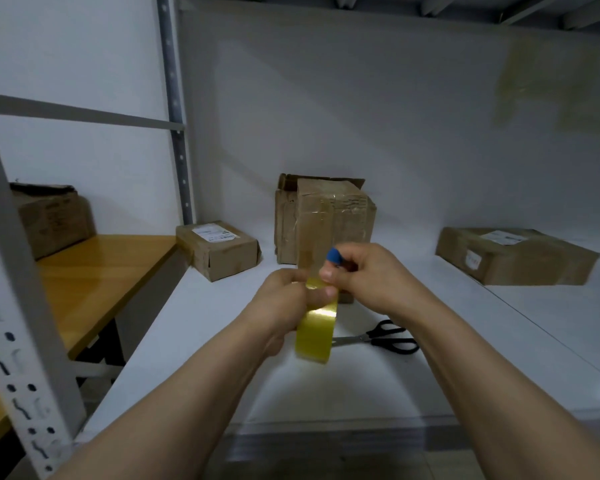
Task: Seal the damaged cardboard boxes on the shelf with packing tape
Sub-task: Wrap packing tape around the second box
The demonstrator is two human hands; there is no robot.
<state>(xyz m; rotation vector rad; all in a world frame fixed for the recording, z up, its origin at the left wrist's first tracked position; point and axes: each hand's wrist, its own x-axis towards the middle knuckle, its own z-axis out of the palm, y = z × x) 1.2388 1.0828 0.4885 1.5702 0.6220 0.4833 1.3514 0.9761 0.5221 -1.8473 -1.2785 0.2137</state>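
A white shelf board [194, 323] runs back to a pale grey wall, framed by perforated grey metal uprights [175, 109]. At the back of the board stands a tall, crumpled brown cardboard box [323, 220] with torn top flaps and clear tape over its front.

In front of this box, both hands meet over a roll of yellowish translucent packing tape [317, 332], held above the board. The left hand [284, 306] has its fingers curled round the roll from the left side. The right hand [368, 275], with a blue cover [335, 256] on one fingertip, pinches at the roll's top edge, so the roll hangs just below that pinch.

Black-handled steel scissors [385, 337] lie flat on the board in front of the tall box, under the right wrist. Left of the tall box sits a small labelled brown carton [219, 249]; right of it, well apart, a flat, wide labelled carton [516, 254]. Far left of it, a dented brown box [52, 216] rests on a wooden shelf [108, 268].
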